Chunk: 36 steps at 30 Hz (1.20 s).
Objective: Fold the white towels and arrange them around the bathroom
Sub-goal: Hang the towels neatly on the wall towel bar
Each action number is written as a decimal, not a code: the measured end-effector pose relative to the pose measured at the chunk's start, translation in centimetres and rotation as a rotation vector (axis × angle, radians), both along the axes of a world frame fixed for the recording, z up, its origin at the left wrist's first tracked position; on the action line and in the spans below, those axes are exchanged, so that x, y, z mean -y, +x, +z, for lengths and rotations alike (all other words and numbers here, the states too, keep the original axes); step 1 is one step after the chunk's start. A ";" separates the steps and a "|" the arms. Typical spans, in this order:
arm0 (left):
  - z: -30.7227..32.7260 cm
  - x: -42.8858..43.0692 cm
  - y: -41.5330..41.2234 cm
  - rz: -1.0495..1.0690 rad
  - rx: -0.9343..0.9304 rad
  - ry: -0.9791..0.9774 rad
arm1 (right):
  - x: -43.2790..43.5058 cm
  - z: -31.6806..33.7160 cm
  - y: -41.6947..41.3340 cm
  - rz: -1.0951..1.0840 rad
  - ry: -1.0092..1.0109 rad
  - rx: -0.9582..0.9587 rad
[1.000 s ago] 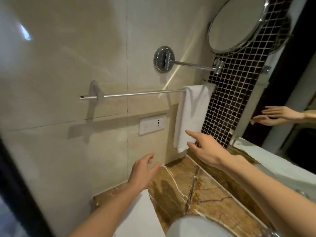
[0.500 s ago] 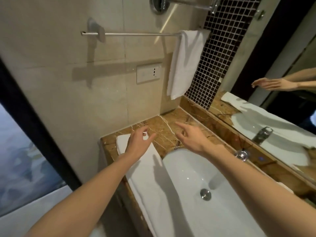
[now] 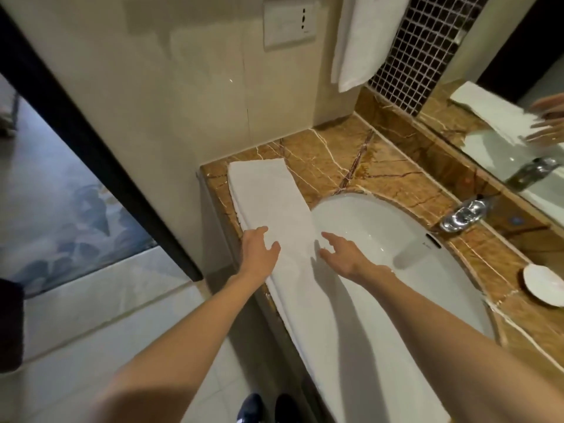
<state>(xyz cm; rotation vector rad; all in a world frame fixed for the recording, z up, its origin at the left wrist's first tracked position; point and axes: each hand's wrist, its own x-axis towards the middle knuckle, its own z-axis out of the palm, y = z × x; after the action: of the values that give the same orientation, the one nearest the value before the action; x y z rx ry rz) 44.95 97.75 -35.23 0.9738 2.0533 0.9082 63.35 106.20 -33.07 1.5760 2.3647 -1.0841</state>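
Between my left hand (image 3: pixel 258 249) and right hand (image 3: pixel 342 255), both open, lies the soft, limp towel (image 3: pixel 270 190); I'd pinch its edges.

No text, brand or number can be read anywhere. A small dark mark is printed at the lower right corner of the white wall plate (image 3: pixel 290 25), but it is too blurred to be made out. A tiny grey mark is also seen on the basin (image 3: pixel 366 215) just beside its overflow slot (image 3: pixel 433 241), and it cannot be deciphered either.
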 end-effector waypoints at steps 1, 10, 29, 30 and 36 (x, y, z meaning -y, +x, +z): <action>-0.3 0.3 0.4 0.016 0.002 -0.026 | 0.2 -0.7 0.2 -0.013 -0.018 0.000; -0.9 1.1 2.1 0.121 0.117 -0.158 | 1.3 -4.8 0.9 -0.130 -0.133 -0.045; 2.8 -0.2 4.0 0.027 0.355 0.030 | 0.8 -4.8 1.3 -0.275 -0.202 -0.124; 3.3 -0.4 4.1 0.023 0.373 0.059 | 0.7 -4.6 1.2 -0.274 -0.202 -0.135; 7.4 -1.2 4.8 0.021 0.435 0.215 | 0.0 -2.5 0.8 -0.350 -0.182 -0.235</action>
<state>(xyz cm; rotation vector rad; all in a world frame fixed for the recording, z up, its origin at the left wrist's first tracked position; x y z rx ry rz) 49.76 98.97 -27.85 0.7791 1.6257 1.2496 64.18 106.16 -35.60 1.9318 2.0870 -1.5834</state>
